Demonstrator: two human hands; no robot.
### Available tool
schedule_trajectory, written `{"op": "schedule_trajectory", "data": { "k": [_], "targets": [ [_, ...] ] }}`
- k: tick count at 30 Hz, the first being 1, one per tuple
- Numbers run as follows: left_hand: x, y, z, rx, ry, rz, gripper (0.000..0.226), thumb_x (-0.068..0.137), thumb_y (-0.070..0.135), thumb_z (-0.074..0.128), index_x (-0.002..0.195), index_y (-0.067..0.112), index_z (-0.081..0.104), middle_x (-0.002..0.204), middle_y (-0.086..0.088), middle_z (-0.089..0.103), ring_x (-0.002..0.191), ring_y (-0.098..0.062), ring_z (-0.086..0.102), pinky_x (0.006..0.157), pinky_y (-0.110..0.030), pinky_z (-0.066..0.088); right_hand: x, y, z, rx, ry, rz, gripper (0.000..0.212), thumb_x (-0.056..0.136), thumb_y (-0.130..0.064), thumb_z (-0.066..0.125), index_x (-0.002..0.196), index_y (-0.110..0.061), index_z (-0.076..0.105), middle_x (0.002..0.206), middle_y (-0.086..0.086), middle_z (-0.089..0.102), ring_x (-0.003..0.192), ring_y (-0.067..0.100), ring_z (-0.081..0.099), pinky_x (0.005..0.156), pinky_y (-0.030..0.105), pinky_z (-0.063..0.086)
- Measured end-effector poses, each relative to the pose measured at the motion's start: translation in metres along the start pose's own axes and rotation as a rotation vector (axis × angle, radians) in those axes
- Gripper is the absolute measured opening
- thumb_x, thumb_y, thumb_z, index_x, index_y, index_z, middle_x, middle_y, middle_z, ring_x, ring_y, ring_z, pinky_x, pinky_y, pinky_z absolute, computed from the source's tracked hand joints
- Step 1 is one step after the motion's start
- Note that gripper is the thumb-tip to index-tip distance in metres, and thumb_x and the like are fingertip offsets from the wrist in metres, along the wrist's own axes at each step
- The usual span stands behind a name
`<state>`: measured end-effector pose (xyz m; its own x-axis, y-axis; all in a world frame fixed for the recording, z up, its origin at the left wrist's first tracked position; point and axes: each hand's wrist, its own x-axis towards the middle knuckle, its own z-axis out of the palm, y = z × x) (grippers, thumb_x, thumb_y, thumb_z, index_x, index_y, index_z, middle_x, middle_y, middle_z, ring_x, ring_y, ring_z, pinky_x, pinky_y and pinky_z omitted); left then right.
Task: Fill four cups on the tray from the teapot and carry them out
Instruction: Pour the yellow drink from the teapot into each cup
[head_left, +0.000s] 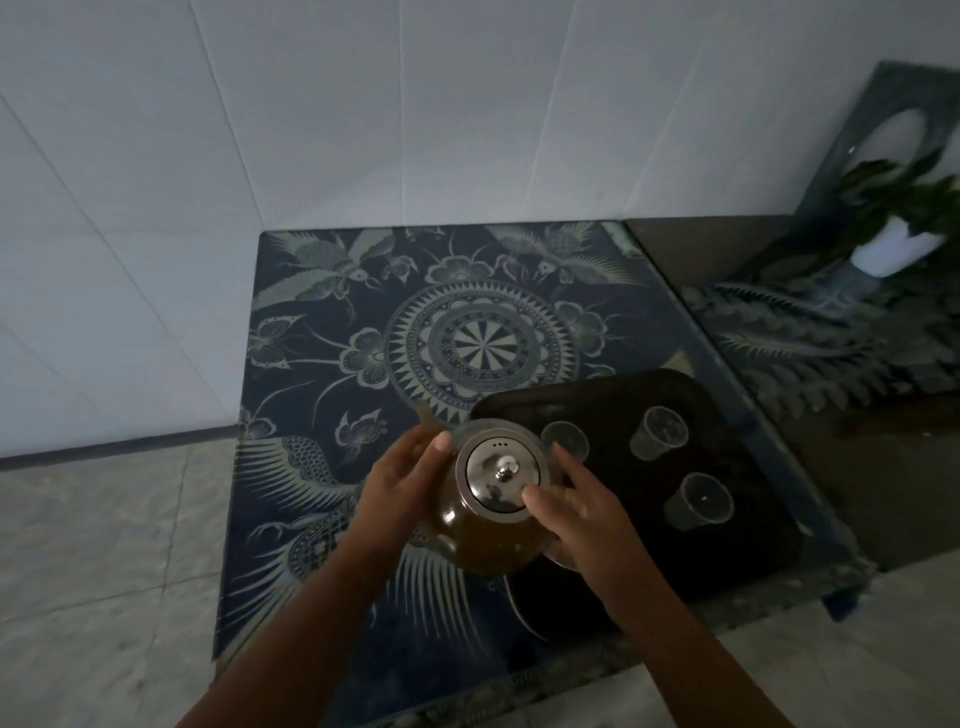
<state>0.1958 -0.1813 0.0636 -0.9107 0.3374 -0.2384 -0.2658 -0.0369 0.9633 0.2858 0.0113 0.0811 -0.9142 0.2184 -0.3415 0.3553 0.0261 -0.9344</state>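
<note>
Head view: L hand (402, 480) cups the glass teapot (488, 519) on its left side w/ fingers spread, while R hand (576, 512) grasps the right side, thumb resting on the steel lid (501, 475). Teapot, full of brown tea, is over the tray's (727, 540) near-left corner, spout pointing up-left. Three clear plastic cups (658, 433) visible on the dark tray atop a patterned cloth (363, 322); 1 teapot.
</note>
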Motion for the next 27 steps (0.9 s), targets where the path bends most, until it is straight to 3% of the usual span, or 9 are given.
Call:
{"op": "schedule_trajectory", "data": {
  "k": [4, 8, 11, 14, 20, 24, 25, 27],
  "targets": [
    [-0.008, 0.011, 0.05, -0.007, -0.022, 0.021, 0.047, 0.094, 0.061, 0.061, 0.12, 0.023, 0.07, 0.115, -0.004, 0.079, 0.106, -0.021, 0.077, 0.101, -0.056, 0.057, -0.022, -0.009, -0.043, 0.008, 0.051, -0.034, 0.078, 0.069, -0.053, 0.078, 0.14, -0.041, 0.048, 0.122, -0.004, 0.07, 0.114, 0.01, 0.066, 0.092, 0.031, 0.055],
    [-0.02, 0.014, 0.1, -0.031, -0.056, 0.016, 0.047, 0.091, 0.06, 0.062, 0.122, 0.025, 0.07, 0.119, -0.005, 0.078, 0.111, -0.024, 0.075, 0.103, -0.057, 0.056, -0.045, -0.009, -0.091, -0.03, 0.11, -0.043, 0.11, 0.05, -0.08, 0.078, 0.146, -0.041, 0.042, 0.133, -0.003, 0.063, 0.122, 0.015, 0.06, 0.101, 0.043, 0.053],
    [-0.03, 0.008, 0.136, -0.042, -0.068, 0.019, 0.049, 0.092, 0.058, 0.062, 0.125, 0.022, 0.069, 0.12, -0.006, 0.078, 0.112, -0.024, 0.075, 0.103, -0.056, 0.055, -0.061, -0.005, -0.126, -0.022, 0.114, -0.031, 0.105, 0.049, -0.079, 0.08, 0.142, -0.046, 0.045, 0.135, -0.005, 0.062, 0.123, 0.017, 0.06, 0.099, 0.047, 0.054],
    [-0.042, 0.001, 0.172, -0.048, -0.058, 0.01, 0.046, 0.094, 0.058, 0.061, 0.123, 0.023, 0.07, 0.118, -0.005, 0.079, 0.11, -0.023, 0.076, 0.099, -0.05, 0.058, -0.077, 0.003, -0.158, -0.033, 0.125, -0.019, 0.114, 0.042, -0.083, 0.078, 0.144, -0.045, 0.043, 0.136, -0.008, 0.059, 0.126, 0.018, 0.057, 0.1, 0.049, 0.052],
    [-0.063, -0.019, 0.23, -0.038, -0.044, -0.027, 0.048, 0.09, 0.054, 0.058, 0.122, 0.021, 0.071, 0.115, -0.007, 0.079, 0.107, -0.024, 0.076, 0.099, -0.053, 0.058, -0.105, 0.021, -0.208, -0.067, 0.119, -0.013, 0.104, 0.053, -0.082, 0.074, 0.144, -0.042, 0.045, 0.133, -0.008, 0.063, 0.124, 0.015, 0.059, 0.102, 0.045, 0.051],
    [-0.072, -0.033, 0.254, -0.051, 0.0, -0.103, 0.051, 0.089, 0.055, 0.058, 0.119, 0.017, 0.072, 0.108, -0.006, 0.081, 0.099, -0.022, 0.079, 0.096, -0.05, 0.059, -0.115, 0.027, -0.225, -0.001, 0.082, 0.022, 0.077, 0.072, -0.058, 0.078, 0.139, -0.035, 0.048, 0.129, -0.007, 0.065, 0.119, 0.011, 0.061, 0.104, 0.042, 0.05],
    [-0.073, -0.037, 0.258, -0.052, 0.012, -0.13, 0.048, 0.091, 0.054, 0.058, 0.116, 0.016, 0.074, 0.104, -0.006, 0.082, 0.096, -0.022, 0.079, 0.095, -0.05, 0.059, -0.117, 0.029, -0.228, -0.001, 0.087, 0.031, 0.08, 0.074, -0.056, 0.078, 0.143, -0.032, 0.045, 0.13, -0.006, 0.064, 0.118, 0.011, 0.062, 0.104, 0.041, 0.05],
    [-0.074, -0.043, 0.261, -0.037, 0.012, -0.176, 0.044, 0.098, 0.05, 0.056, 0.113, 0.014, 0.075, 0.103, -0.009, 0.082, 0.097, -0.025, 0.079, 0.097, -0.051, 0.059, -0.118, 0.033, -0.232, -0.047, 0.113, 0.037, 0.102, 0.063, -0.069, 0.078, 0.148, -0.027, 0.042, 0.135, -0.003, 0.062, 0.121, 0.013, 0.06, 0.106, 0.044, 0.049]
  ]
}}
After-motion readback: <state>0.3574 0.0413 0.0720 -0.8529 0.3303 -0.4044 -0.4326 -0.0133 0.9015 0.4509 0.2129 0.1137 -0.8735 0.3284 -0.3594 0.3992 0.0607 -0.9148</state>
